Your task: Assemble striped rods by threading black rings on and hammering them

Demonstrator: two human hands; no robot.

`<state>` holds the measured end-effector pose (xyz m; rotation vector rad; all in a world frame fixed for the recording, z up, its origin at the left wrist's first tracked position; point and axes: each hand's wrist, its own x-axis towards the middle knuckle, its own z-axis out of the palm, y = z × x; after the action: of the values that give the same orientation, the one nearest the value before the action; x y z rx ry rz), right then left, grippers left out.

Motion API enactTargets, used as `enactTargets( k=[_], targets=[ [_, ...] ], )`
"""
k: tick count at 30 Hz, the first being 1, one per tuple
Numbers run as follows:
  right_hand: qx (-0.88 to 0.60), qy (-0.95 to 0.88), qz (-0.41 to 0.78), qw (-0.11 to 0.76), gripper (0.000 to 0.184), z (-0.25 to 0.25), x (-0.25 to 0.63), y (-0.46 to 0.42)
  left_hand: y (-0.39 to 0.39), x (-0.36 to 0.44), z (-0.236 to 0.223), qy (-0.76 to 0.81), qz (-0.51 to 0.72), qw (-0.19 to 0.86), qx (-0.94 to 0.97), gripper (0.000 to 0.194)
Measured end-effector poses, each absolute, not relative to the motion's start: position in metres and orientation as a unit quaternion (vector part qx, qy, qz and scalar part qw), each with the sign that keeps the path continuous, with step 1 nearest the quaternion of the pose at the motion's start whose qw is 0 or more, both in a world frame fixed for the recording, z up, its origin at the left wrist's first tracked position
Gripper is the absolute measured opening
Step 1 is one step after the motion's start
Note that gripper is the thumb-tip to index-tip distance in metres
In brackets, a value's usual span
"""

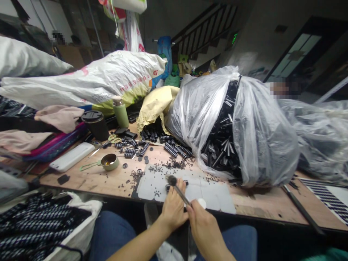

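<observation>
Holding hammer (pixel 172 181) by the handle in right hand (pixel 202 222); covering short black tube (pixel 186 182) on grey board (pixel 217 195) with left hand (pixel 174 207), can't tell how tightly. Judge hammer head-heavy, stiff; take low on handle. Judge tube light, smooth, apt to roll; take by ends. From left hand, note loose black rings (pixel 174 164) at 12 o'clock, cluttering surface (pixel 255 202); bulky plastic sack (pixel 194 108) at 1, blocking reach; measuring cup (pixel 110 167) at 10.

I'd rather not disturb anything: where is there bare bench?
Mostly bare: the bench strip between the gray mat and the long dark bar, in front of the plastic bag. Crowded: behind the mat, with loose black bits and patterned cylinders.
</observation>
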<state>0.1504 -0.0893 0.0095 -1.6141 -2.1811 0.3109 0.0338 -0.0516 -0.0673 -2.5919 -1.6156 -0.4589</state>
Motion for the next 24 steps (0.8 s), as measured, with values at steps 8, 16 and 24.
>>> enactTargets(
  k=[8, 16, 24],
  targets=[
    [-0.634, -0.749, 0.115, 0.154, 0.04, -0.005, 0.174, -0.074, -0.038, 0.034, -0.051, -0.557, -0.183, -0.052, -0.809, 0.035],
    [-0.673, -0.725, -0.013, 0.144, 0.044, -0.047, 0.236, -0.038, 0.031, -0.033, -0.006, -0.691, -0.284, -0.026, -0.664, 0.027],
    [-0.603, -0.756, -0.065, 0.248, 0.029, -0.032, 0.224, 0.008, 0.13, -0.097, -0.014, -0.73, -0.342, -0.05, -0.59, 0.023]
  ],
)
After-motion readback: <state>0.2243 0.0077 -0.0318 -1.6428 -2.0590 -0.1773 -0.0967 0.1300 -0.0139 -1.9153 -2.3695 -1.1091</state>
